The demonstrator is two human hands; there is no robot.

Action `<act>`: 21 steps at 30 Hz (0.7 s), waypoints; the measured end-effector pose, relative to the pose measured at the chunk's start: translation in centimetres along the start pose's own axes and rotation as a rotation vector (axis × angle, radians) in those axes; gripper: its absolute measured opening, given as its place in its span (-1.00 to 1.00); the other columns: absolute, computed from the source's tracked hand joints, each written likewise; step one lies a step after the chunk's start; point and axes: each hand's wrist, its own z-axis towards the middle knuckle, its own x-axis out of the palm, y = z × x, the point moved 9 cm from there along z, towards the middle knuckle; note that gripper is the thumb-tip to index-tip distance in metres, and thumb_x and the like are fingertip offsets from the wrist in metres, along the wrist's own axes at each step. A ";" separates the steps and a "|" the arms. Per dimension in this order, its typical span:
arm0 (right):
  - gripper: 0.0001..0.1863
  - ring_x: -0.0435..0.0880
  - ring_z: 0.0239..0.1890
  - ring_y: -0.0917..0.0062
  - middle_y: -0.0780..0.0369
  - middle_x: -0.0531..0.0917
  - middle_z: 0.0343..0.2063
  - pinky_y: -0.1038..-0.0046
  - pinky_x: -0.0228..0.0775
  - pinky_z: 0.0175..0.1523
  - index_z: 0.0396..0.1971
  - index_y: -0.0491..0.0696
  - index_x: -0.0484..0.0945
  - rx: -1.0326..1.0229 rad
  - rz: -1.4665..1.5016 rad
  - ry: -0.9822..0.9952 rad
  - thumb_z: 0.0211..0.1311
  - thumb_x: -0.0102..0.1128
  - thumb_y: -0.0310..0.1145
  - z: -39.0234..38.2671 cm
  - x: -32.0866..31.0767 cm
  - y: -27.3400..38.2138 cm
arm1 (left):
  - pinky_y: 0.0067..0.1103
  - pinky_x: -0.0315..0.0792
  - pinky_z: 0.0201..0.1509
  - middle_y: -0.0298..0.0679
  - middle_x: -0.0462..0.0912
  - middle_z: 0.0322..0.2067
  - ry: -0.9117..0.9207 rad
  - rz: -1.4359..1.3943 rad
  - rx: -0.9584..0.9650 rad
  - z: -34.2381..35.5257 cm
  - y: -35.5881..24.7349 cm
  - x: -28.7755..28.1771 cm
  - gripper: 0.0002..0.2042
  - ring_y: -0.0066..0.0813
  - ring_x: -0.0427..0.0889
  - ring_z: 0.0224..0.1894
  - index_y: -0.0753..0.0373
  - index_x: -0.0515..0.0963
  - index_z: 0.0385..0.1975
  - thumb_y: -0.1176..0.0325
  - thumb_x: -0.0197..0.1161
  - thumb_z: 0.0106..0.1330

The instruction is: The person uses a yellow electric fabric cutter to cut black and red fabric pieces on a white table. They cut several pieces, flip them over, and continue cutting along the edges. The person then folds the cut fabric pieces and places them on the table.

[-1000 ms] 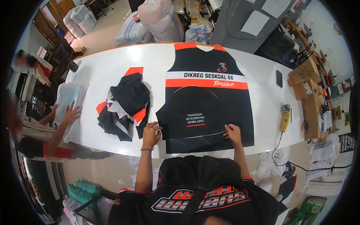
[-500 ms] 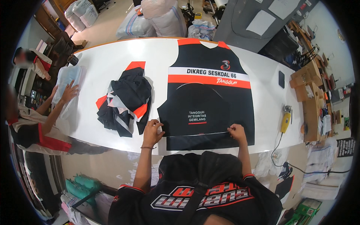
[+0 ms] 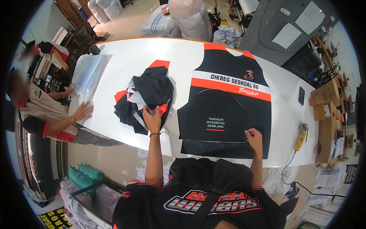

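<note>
A black jersey body panel (image 3: 228,61) with white and orange chest bands lies flat on the white table. On its lower part rests a smaller black fabric piece (image 3: 215,107) with a curved top and small light lettering. My right hand (image 3: 254,139) is closed at that smaller piece's lower right corner, fingertips pinched on its edge. To the left, my left hand (image 3: 152,120) reaches over the near side of a crumpled pile of black, orange and grey fabric pieces (image 3: 152,89). Its thumb and fingers are apart, touching the pile; the fingertips are partly lost against the cloth.
On the white table (image 3: 183,57), a yellow corded cutter (image 3: 301,139) and a dark phone (image 3: 301,96) lie at the right. At the left end a co-worker's hand (image 3: 84,111) is beside clear plastic sheets (image 3: 87,76). Cardboard boxes (image 3: 324,122) stand beyond the right edge.
My left hand has left the smaller black piece's lower left corner and moved left onto the pile. My right hand stays at the lower right corner. The whole view has shifted.
</note>
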 end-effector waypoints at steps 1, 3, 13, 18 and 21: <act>-0.81 0.56 -0.60 0.70 0.30 0.62 -0.62 0.60 0.36 -0.46 -0.34 -0.19 0.65 -0.029 0.000 -0.018 0.31 0.34 -0.34 0.2 -0.1 0.0 | -0.38 0.47 0.04 0.00 0.62 -0.08 0.080 -0.045 -0.090 0.7 0.4 0.9 -0.40 -0.14 0.61 -0.07 0.44 0.42 0.18 0.21 0.44 0.23; -0.80 0.56 -0.59 0.70 0.30 0.63 -0.61 0.60 0.37 -0.45 -0.33 -0.19 0.65 -0.078 0.011 -0.032 0.30 0.34 -0.34 0.3 0.4 0.1 | -0.40 0.49 -0.12 -0.03 0.66 -0.36 0.081 -0.065 -0.147 1.3 0.8 1.3 -0.50 -0.20 0.64 -0.29 0.47 0.52 -0.01 0.15 0.44 0.25; -0.82 0.61 -0.43 0.71 0.33 0.67 -0.46 0.65 0.44 -0.33 -0.19 -0.15 0.66 0.094 0.448 0.166 0.36 0.31 -0.34 -1.5 1.9 5.8 | -0.53 0.55 -0.11 -0.29 0.68 -0.12 0.440 -1.243 -0.316 1.8 -6.9 -1.2 -0.75 -0.56 0.63 -0.24 0.33 0.49 0.11 0.44 0.18 0.51; -0.59 0.65 -0.30 0.65 0.28 0.67 -0.23 0.60 0.51 -0.23 0.04 -0.14 0.58 -0.236 0.507 0.486 0.22 0.44 -0.37 -2.3 6.0 15.4 | -0.77 0.43 -0.16 -0.42 0.68 -0.20 0.463 -1.016 -0.059 -3.5 -18.5 -4.2 -0.86 -0.76 0.59 -0.22 0.31 0.63 -0.09 0.50 0.31 0.41; -0.36 0.64 -0.11 0.56 0.23 0.61 -0.03 0.52 0.52 -0.07 0.21 -0.13 0.47 -0.494 0.490 0.634 0.11 0.52 -0.41 -4.3 8.0 22.7 | -0.67 0.49 -0.22 -0.37 0.72 -0.28 0.711 -0.995 0.146 -8.6 -23.7 -3.6 -0.92 -0.70 0.63 -0.27 0.35 0.67 -0.22 0.52 0.36 0.35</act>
